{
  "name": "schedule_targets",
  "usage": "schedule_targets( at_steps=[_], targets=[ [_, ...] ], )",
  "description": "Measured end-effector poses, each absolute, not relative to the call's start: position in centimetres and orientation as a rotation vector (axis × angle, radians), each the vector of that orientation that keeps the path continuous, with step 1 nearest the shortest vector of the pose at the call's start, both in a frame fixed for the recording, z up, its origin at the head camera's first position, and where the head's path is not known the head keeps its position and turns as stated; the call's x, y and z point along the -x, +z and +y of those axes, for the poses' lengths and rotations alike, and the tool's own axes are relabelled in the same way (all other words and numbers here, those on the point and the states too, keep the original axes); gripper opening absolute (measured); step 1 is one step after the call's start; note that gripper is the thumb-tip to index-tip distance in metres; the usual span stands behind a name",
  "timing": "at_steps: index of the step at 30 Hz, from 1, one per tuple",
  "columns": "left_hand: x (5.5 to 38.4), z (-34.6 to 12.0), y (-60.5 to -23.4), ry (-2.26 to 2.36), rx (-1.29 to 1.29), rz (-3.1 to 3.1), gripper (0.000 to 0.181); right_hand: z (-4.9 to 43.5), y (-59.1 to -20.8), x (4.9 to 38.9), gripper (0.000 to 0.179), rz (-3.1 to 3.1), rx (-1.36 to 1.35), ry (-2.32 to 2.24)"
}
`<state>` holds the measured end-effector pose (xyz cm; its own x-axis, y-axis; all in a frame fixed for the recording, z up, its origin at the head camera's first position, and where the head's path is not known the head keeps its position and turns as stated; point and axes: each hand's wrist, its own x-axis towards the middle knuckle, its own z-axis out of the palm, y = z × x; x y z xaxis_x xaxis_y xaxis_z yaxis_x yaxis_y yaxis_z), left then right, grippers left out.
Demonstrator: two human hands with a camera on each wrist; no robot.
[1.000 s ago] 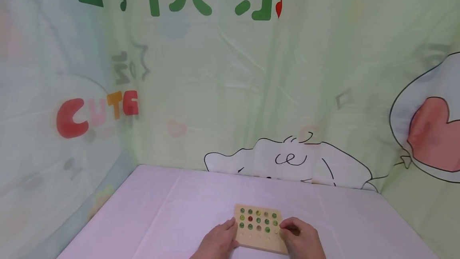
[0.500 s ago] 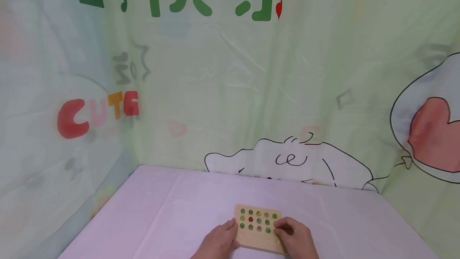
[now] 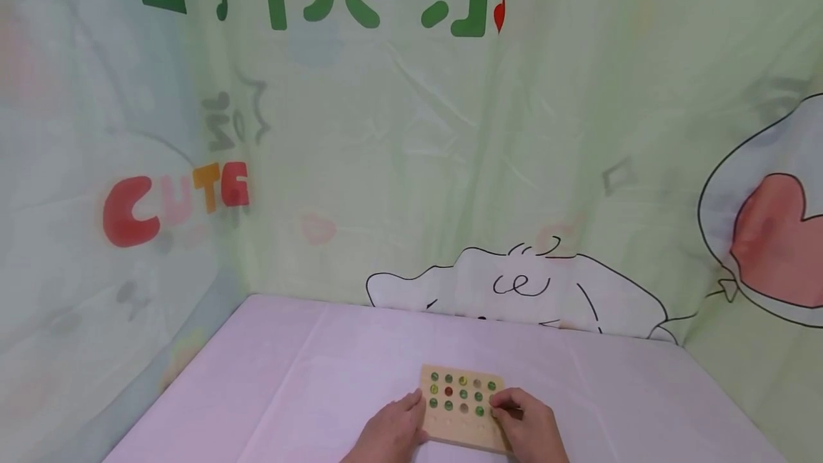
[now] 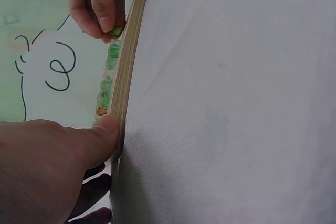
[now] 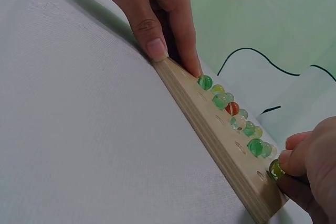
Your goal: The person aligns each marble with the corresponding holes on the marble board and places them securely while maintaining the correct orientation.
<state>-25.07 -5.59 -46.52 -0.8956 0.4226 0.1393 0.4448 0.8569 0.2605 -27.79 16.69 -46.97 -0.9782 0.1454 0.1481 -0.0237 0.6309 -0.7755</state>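
A pale wooden board point(image 3: 458, 433) with rows of round hollows lies on the table. Glass marbles point(image 3: 464, 394), mostly green with a red one and some yellow and clear ones, fill much of its three far rows; the near row shows bare hollows. My left hand point(image 3: 388, 431) grips the board's left end, its thumb point(image 4: 107, 127) against the near edge. At the right end, my right hand point(image 3: 530, 424) pinches a yellow-green marble point(image 5: 276, 169) between thumb and fingertips, at the third row. The head view hides that marble and the hollow beneath it.
A pale pinkish cloth point(image 3: 308, 377) covers the table under the board. Behind it hangs a light green printed curtain point(image 3: 360, 163) with a white cartoon figure point(image 3: 476, 284); another printed curtain point(image 3: 77, 291) closes the left side.
My right hand has moved slightly left, over the right end of the third row, covering a hollow seen bare a second ago. The left hand and board have hardly moved.
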Motion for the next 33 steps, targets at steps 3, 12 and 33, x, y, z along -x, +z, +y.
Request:
schedule_targets(
  at_steps=[3, 12, 33],
  targets=[
    [25.1, -5.6, -46.5, -0.453, 0.683, -2.975, 0.053, 16.7, -46.9, 27.6, 0.015, -2.649, 0.075, 1.258],
    [25.2, -5.6, -46.5, -0.438, 0.687, -2.961, 0.052, 17.2, -46.7, 27.4, 0.015, -2.631, 0.071, 1.254],
    [25.1, -5.5, -46.6, -0.421, 0.683, -2.943, 0.051, 18.9, -45.0, 25.6, 0.014, -2.615, 0.176, 1.242]
  ],
)
